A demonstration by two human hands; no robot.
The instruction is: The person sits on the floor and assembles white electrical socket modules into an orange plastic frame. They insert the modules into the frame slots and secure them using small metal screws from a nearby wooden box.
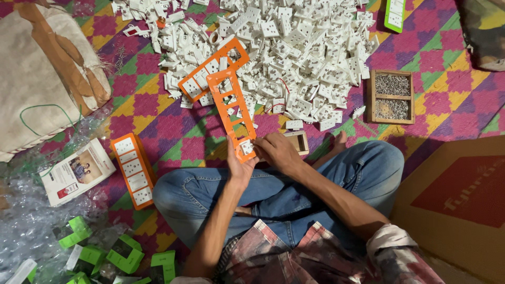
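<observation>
Cross-legged on the floor, I hold a long orange frame [232, 111] by its near end: my left hand [241, 167] is closed around the bottom edge from beneath, while my right hand [277, 151] pinches a small white socket module [246, 148] into the lowest opening. The frame juts away from me over the heap, its upper windows unfilled. It looks like light, stiff moulded plastic, thin in the rails, so I judge it best gripped at the solid end bar or side rails, not across the open windows where it could flex or crack.

A second orange frame [209, 68], partly filled, lies on the big pile of white modules [294, 52]. A finished orange strip [133, 169] rests by my left knee. A wooden tray of screws [391, 97] sits to the right, a cardboard box [457, 205] nearer me. Beneath is a woven mat [152, 105] in pink, yellow and green checks; green packets [123, 257] and crumpled clear wrap [31, 221] crowd the lower left.
</observation>
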